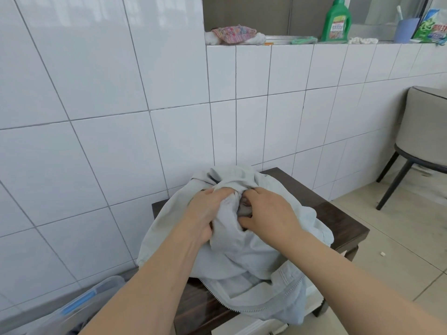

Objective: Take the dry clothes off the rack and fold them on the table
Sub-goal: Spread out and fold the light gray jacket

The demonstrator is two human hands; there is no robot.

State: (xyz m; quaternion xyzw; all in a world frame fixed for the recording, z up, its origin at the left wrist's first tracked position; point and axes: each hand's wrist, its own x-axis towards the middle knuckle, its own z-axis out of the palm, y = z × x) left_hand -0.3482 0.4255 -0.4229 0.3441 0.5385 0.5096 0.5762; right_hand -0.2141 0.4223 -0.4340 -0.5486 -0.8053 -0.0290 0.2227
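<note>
Pale jacket [242,247] lies bunched on the dark table [338,218] by the tiled wall. Left hand [205,213] and right hand [268,211] both clutch its fabric, side by side.

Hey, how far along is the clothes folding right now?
Done: one pale grey jacket is off the rack and lies on the dark wooden table. In hand: the left hand and right hand both grip bunched cloth near its top, so it is being sorted out, not yet flat. Left: the folding itself; the jacket is rumpled, its zip edge hanging over the front. No rack or folded pile is in view.
</note>
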